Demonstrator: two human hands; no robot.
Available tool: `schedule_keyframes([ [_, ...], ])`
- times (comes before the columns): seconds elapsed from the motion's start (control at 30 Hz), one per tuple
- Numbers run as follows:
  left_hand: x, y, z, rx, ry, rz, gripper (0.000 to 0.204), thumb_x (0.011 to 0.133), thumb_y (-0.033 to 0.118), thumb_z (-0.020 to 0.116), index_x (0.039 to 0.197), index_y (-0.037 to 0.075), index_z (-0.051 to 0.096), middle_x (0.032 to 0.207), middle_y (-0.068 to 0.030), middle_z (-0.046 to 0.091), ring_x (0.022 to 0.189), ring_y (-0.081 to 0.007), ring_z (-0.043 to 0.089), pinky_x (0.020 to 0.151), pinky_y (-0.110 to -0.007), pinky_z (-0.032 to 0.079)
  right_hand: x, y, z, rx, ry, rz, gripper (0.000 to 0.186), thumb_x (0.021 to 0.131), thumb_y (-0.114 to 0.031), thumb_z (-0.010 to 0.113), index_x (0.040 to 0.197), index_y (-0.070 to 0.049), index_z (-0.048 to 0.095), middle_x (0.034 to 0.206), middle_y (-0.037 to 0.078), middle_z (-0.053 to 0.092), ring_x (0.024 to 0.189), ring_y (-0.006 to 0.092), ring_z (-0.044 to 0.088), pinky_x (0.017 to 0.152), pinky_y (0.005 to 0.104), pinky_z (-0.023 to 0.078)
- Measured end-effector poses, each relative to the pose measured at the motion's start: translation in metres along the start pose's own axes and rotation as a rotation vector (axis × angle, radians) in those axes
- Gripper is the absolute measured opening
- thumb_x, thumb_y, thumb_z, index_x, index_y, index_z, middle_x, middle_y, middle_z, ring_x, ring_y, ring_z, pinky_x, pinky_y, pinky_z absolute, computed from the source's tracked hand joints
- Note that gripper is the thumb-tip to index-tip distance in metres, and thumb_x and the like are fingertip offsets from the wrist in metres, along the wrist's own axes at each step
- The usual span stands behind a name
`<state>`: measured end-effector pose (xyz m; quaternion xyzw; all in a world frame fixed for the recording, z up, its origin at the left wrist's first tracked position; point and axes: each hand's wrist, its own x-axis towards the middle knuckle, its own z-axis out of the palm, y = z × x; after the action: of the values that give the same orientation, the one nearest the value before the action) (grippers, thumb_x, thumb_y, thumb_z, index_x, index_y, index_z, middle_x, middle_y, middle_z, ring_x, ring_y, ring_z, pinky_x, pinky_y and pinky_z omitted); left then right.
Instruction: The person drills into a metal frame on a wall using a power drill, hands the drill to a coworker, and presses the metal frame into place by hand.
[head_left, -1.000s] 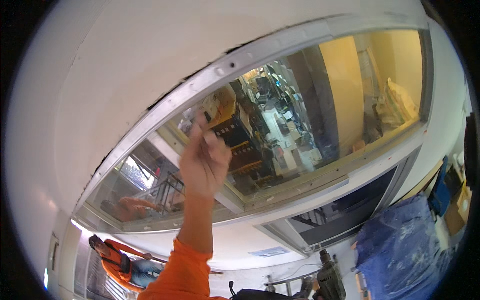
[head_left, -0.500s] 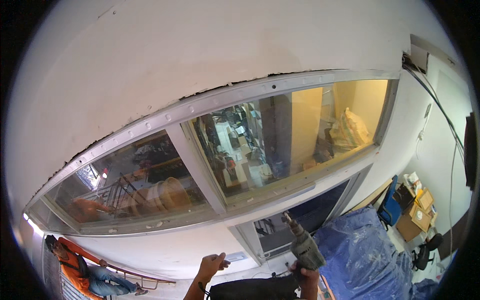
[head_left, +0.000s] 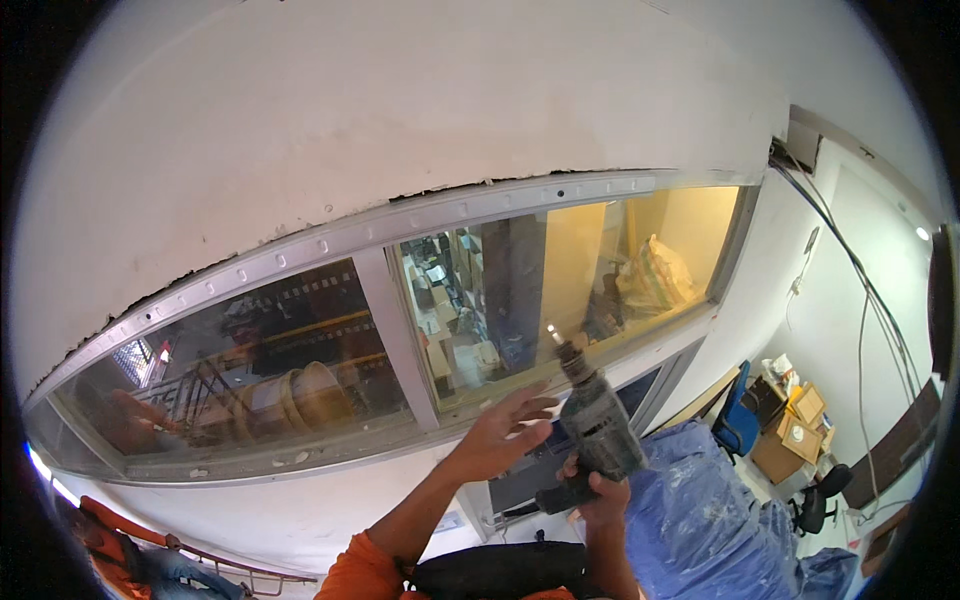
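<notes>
The right hand [head_left: 603,495] has its fingers closed around the grip of a grey-green drill [head_left: 605,430], which is held up in front of the window [head_left: 510,280], its bit [head_left: 553,333] slanting up and to the left. The left hand [head_left: 497,442] is just beside the drill's front part, fingers spread and pointing toward it; whether the fingertips touch it is hard to say from this angle. A blue sheet [head_left: 690,515] lies below and to the right, near a blue chair [head_left: 738,415] and cardboard boxes [head_left: 778,455]. At lower left, a person in orange [head_left: 105,545] holds a reddish rail [head_left: 235,568].
</notes>
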<state>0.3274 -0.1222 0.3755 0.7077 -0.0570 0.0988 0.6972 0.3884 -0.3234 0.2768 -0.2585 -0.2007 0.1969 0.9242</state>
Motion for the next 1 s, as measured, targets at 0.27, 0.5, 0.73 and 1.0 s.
schedule_keyframes([
  [0.27, -0.019, -0.052, 0.017, -0.162, -0.086, -0.111, 0.063, 0.104, 0.045, 0.054, 0.148, 0.001, 0.043, 0.138, -0.0125, 0.054, 0.130, -0.0216, 0.050, 0.111, -0.036, 0.038, -0.044, 0.011, -0.016, -0.255, -0.003, 0.247, 0.068, 0.070, -0.016, 0.086, 0.127, 0.006, 0.055, 0.095, 0.014, 0.066, 0.086, 0.0270, 0.064, 0.079, 0.0414, 0.052],
  [0.5, -0.100, -0.182, 0.001, -0.873, 0.107, -0.411, 0.055, 0.105, 0.046, 0.048, 0.143, 0.006, 0.049, 0.139, -0.0081, 0.057, 0.132, -0.0204, 0.052, 0.115, -0.041, 0.039, -0.063, 0.058, -0.117, -0.439, 0.108, 0.897, 0.057, 0.083, -0.018, 0.078, 0.132, 0.002, 0.057, 0.113, 0.015, 0.070, 0.099, 0.0228, 0.069, 0.086, 0.0375, 0.055],
  [0.73, -0.211, -0.280, 0.021, -1.170, 0.650, -0.688, 0.045, 0.099, 0.050, 0.060, 0.105, 0.006, 0.064, 0.106, -0.0081, 0.068, 0.095, -0.0231, 0.066, 0.086, -0.043, 0.054, -0.097, 0.129, -0.163, -0.620, -0.342, 0.928, 0.057, 0.087, -0.019, 0.075, 0.136, 0.002, 0.055, 0.120, 0.015, 0.069, 0.107, 0.0230, 0.067, 0.093, 0.0362, 0.053],
  [1.0, -0.260, -0.249, 0.046, -1.337, 1.197, -0.718, 0.038, 0.097, 0.043, 0.063, 0.094, 0.005, 0.063, 0.083, -0.0110, 0.067, 0.077, -0.0271, 0.067, 0.076, -0.043, 0.058, -0.122, 0.164, -0.136, -0.792, -0.791, 0.838, 0.066, 0.089, -0.017, 0.075, 0.146, 0.001, 0.046, 0.133, 0.015, 0.063, 0.122, 0.0232, 0.061, 0.105, 0.0339, 0.046],
])
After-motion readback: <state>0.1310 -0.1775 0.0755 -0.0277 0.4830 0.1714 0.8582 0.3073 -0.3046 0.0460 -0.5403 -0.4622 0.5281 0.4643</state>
